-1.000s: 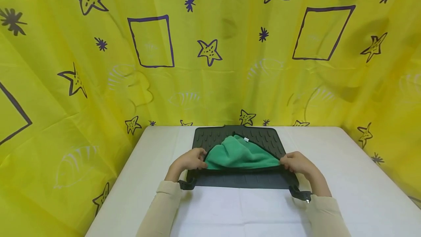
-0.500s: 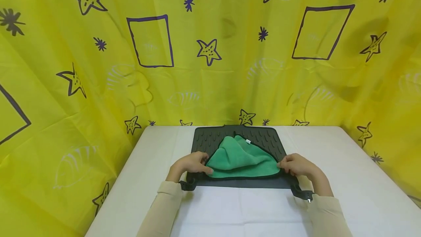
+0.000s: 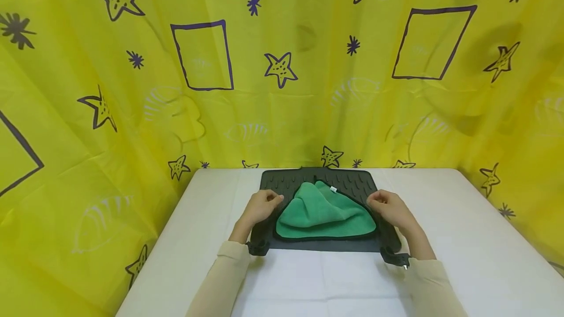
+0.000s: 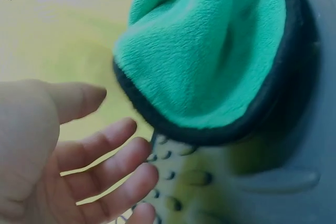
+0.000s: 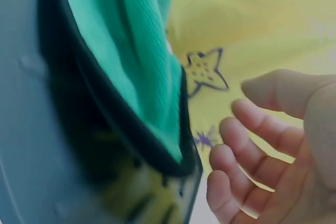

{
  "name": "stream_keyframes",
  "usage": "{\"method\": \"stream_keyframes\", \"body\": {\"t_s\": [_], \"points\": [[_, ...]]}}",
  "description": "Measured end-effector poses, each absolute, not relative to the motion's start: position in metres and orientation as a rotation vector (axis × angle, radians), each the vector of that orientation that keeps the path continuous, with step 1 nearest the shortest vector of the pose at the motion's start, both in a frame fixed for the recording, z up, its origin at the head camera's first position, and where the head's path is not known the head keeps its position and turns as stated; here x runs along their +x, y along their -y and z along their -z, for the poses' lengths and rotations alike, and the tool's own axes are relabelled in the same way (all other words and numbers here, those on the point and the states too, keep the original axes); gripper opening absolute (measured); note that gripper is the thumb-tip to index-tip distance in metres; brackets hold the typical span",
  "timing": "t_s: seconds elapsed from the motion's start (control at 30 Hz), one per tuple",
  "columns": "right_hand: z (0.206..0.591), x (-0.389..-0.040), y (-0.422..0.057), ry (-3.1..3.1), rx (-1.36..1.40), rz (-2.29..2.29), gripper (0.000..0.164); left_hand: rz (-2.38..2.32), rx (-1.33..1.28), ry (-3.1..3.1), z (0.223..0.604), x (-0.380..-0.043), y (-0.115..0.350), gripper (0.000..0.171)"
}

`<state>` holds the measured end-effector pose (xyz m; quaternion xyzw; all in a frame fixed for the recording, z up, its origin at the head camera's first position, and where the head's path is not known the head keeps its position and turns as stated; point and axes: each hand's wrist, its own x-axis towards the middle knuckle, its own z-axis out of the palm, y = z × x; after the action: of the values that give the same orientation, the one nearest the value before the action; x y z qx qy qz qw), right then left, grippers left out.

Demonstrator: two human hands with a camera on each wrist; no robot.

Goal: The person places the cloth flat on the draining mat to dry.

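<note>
A green cloth [image 3: 326, 212] with a black border lies folded and bunched on a dark ridged mat [image 3: 282, 180], its wide edge toward me and a small white tag on its far right side. My left hand [image 3: 261, 205] hovers just off the cloth's left corner, thumb and fingers apart with nothing between them. Opposite it, my right hand [image 3: 392, 205] is raised beside the right corner, also holding nothing. Both wrist views show a gap between the fingertips and the cloth [image 4: 194, 51], whose right corner [image 5: 152, 103] appears in the right wrist view.
The mat rests on a white table [image 3: 326, 283] near its far edge. Behind and at the sides hangs a yellow curtain [image 3: 308, 121] printed with stars and rectangles. Black straps [image 3: 259, 248] sit at the wrists.
Both hands held the cloth's corners, lowered its near edge toward me onto the mat, then let go. They have since lifted up and away from it.
</note>
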<state>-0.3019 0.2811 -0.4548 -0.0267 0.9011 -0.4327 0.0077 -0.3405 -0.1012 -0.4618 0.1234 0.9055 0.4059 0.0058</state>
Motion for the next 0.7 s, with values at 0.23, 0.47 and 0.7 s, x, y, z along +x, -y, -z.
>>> {"method": "stream_keyframes", "body": {"t_s": [0.23,0.47,0.7], "points": [[0.455,-0.327,-0.250,-2.868,-0.137,1.297,0.022,-1.181,0.420,-2.875,0.458,-0.361,0.086,0.023],[0.451,-0.360,-0.228,-2.882,-0.210,1.121,0.032,-1.029,0.396,-2.868,0.460,-0.383,0.069,0.027],[0.454,-0.380,-0.212,-2.792,-0.234,1.081,0.045,-0.941,0.340,-2.867,0.464,-0.390,0.056,0.023]]}}
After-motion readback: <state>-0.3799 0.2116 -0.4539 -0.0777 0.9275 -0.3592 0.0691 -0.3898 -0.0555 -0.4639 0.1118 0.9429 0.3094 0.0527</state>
